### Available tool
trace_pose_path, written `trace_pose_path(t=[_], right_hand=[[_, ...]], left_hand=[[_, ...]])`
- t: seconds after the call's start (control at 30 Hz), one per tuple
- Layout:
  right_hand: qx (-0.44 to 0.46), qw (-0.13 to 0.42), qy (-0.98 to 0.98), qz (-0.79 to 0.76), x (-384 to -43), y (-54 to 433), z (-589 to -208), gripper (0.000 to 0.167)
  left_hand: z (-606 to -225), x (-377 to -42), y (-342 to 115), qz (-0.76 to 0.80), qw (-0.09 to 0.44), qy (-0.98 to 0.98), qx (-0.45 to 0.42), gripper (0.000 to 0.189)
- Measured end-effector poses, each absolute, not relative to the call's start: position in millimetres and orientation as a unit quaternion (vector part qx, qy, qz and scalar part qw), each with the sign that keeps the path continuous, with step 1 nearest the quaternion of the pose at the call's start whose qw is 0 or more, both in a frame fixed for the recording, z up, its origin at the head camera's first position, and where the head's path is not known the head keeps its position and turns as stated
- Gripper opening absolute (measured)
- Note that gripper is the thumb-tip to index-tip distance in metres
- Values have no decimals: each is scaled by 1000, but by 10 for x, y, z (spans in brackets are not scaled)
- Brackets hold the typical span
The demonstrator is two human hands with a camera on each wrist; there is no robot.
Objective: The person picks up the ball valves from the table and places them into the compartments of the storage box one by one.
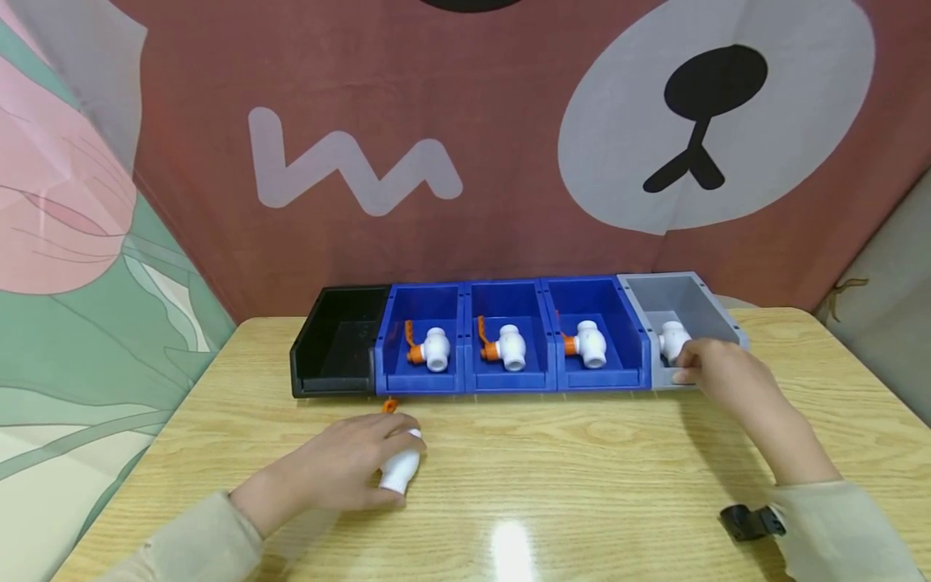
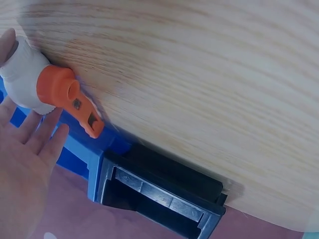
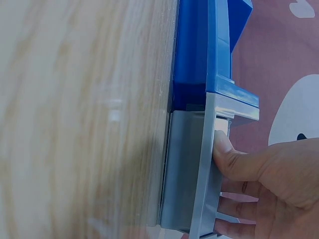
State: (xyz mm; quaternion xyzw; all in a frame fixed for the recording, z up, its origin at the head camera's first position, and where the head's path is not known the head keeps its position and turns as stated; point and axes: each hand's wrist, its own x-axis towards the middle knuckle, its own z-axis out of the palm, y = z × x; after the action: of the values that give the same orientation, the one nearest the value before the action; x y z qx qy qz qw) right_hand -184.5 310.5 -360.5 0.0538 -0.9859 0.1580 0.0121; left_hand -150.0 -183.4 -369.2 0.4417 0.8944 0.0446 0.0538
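On the table in front of the bins, my left hand (image 1: 349, 461) grips a white ball valve (image 1: 400, 469) lengthwise, thumb at its near end and fingers over its far end. Its orange handle (image 2: 70, 97) sticks out past the fingers in the left wrist view. My right hand (image 1: 730, 376) reaches over the front of the grey bin (image 1: 705, 299) at the right end of the row. Its thumb and fingers hold another white valve (image 1: 672, 338) inside that bin; the hand and bin wall hide much of this valve.
Three blue bins (image 1: 429, 299) stand in the middle of the row, each with a white valve with an orange handle (image 1: 511, 347). A black bin (image 1: 342, 347) forms the left end. A printed cloth (image 1: 407, 242) hangs behind the wooden table (image 1: 582, 469).
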Motion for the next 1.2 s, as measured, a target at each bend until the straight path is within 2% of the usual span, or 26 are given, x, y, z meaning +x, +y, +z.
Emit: trace_pose_path(t=[0.57,1.2], right_hand=[[50,6,-986,160,-1855,3109,-3614,13],[63,16,-984,163,-1853,3106,-3597,13]], left_hand=[[-3623,-1498,-1864,50,61,895,439,53],[-3467,-1325,-2102,6,15,885,465,55]])
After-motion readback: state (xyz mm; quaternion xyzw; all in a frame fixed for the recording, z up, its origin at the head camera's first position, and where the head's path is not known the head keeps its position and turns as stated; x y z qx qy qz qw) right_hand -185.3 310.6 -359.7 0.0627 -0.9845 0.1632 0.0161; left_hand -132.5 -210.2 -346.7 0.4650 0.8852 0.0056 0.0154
